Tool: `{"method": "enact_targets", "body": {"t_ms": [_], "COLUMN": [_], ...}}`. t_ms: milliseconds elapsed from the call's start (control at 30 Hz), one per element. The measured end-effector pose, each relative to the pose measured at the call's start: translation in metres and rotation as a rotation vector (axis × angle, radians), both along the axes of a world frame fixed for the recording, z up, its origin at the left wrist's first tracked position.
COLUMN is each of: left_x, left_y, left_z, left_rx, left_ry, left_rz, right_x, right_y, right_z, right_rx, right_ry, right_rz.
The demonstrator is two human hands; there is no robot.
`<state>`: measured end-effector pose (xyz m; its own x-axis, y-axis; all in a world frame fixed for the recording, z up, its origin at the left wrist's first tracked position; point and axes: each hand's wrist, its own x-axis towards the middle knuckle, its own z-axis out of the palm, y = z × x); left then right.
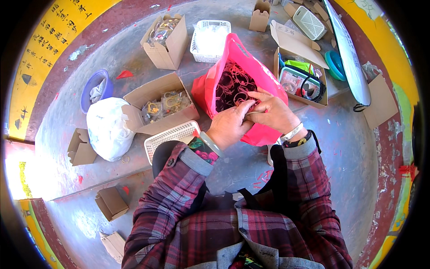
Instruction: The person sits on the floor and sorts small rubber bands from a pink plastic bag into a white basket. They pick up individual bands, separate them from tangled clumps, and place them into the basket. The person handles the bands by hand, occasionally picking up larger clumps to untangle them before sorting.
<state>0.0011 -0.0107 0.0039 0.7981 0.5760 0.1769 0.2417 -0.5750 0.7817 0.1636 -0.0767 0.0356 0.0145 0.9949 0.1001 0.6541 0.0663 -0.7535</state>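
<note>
A bright pink bag (271, 86) stands open in front of me, with many thin reddish loops (234, 85) in its dark inside. My left hand (229, 126) and my right hand (277, 113) meet over the bag's near edge. Their fingertips are pinched together, thumbs close to each other. A thin pale strip seems to show between the fingers, but it is too small to name. Each wrist wears a pale bangle, below which come plaid sleeves with grey cuffs.
By my left knee lies a white perforated basket (156, 141), next to a cardboard box (174, 124) of small clear packets. A stuffed white plastic bag (109, 130) and a purple basin (85, 96) stand further left. Beyond the pink bag's right side is an open carton (312, 101).
</note>
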Motion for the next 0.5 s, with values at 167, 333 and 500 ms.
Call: {"method": "enact_targets", "body": {"t_ms": [167,333,500], "left_x": [-0.001,-0.001,-0.003], "left_y": [0.0,0.005,0.02], "left_z": [0.016,0.017,0.019], "left_rx": [0.362,0.21,-0.062], "left_ry": [0.03,0.044,-0.453], "left_rz": [0.002,0.067,0.304], "right_x": [0.004,0.006,0.013], "right_y": [0.001,0.006,0.007], "right_z": [0.004,-0.015,-0.014], "right_rx": [0.057,0.057,-0.094], "right_ry": [-0.092,0.016,0.797], "right_rz": [0.087,-0.012,-0.292]}}
